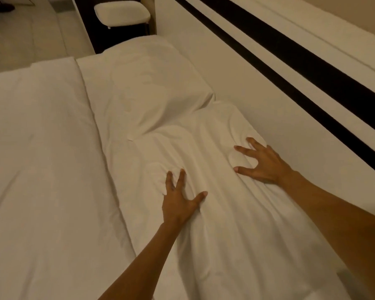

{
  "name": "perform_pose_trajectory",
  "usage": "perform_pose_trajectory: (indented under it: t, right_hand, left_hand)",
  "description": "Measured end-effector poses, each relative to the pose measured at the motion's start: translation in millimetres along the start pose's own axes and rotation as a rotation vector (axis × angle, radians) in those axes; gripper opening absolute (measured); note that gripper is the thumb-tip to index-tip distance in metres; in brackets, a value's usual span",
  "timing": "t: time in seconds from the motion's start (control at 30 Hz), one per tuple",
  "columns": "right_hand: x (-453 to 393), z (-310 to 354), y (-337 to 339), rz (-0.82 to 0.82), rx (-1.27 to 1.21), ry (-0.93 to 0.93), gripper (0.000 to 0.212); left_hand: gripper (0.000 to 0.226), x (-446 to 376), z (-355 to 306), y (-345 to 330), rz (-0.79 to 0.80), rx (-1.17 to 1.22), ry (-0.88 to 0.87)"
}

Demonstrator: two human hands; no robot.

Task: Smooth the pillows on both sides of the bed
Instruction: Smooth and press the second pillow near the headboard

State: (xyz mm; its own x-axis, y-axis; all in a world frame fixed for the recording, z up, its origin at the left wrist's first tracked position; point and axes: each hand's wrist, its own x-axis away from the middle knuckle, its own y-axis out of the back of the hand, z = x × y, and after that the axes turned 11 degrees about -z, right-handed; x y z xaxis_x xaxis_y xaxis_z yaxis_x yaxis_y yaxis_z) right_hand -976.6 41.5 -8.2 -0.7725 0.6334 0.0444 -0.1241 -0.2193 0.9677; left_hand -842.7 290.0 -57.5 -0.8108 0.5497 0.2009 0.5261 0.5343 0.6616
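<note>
I have both hands down on the near pillow (214,191), which lies directly under my palms along the headboard (258,100). My left hand (178,200) rests flat near the pillow's bed-side edge, fingers spread wide with the thumb splayed toward the middle. My right hand (262,163) sits nearer the headboard, fingers fanned out too and pressing into the cloth; neither hand is gripping anything. Between them the pillowcase bunches into long creases that run away from me.

The pillow's long axis runs along the headboard, from my body toward the far pillow (147,92), which lies end to end with it and just touches or slightly overlaps its far end. That far pillow points the same way, toward the stool (121,14) beyond the bed's corner. The duvet (37,159) lies to the left, its edge running parallel with both pillows.

I judge the next stroke should run lengthwise, hands sliding outward along the creases. The right hand is a little farther forward, so it is nearer the far pillow. That one looks reachable only by leaning.
</note>
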Motion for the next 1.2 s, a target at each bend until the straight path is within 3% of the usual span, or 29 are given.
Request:
perform_pose_trajectory:
  t: [0.23,0.37,0.63,0.73,1.0,1.13,1.2]
  right_hand:
    - [-24,-35,-46,0.055,0.059,0.005,0.088]
    - [-24,-53,-71,0.159,0.134,-0.091,0.083]
    - [-25,-56,-68,0.149,0.197,-0.073,0.082]
    - [-37,-52,-56,0.052,0.235,-0.05,0.077]
    - [-128,22,-24,-0.539,-0.138,0.092,0.056]
    - [-162,53,-36,-0.701,-0.163,0.128,0.053]
    - [-170,59,-57,-0.694,-0.155,0.096,0.052]
  left_hand:
    - [0.101,-19,23,-50,0.009,-0.024,0.002]
    - [0.099,-17,43,-67,0.007,-0.111,-0.012]
    - [0.092,-14,44,-65,0.024,-0.217,0.041]
    - [0.082,-17,34,-60,-0.053,-0.314,0.04]
    - [0.073,-126,-22,-28,-0.383,-0.25,-0.169]
    - [0.07,-166,-33,-37,-0.496,-0.2,-0.202]
    - [0.07,-179,-27,-51,-0.469,-0.214,-0.201]
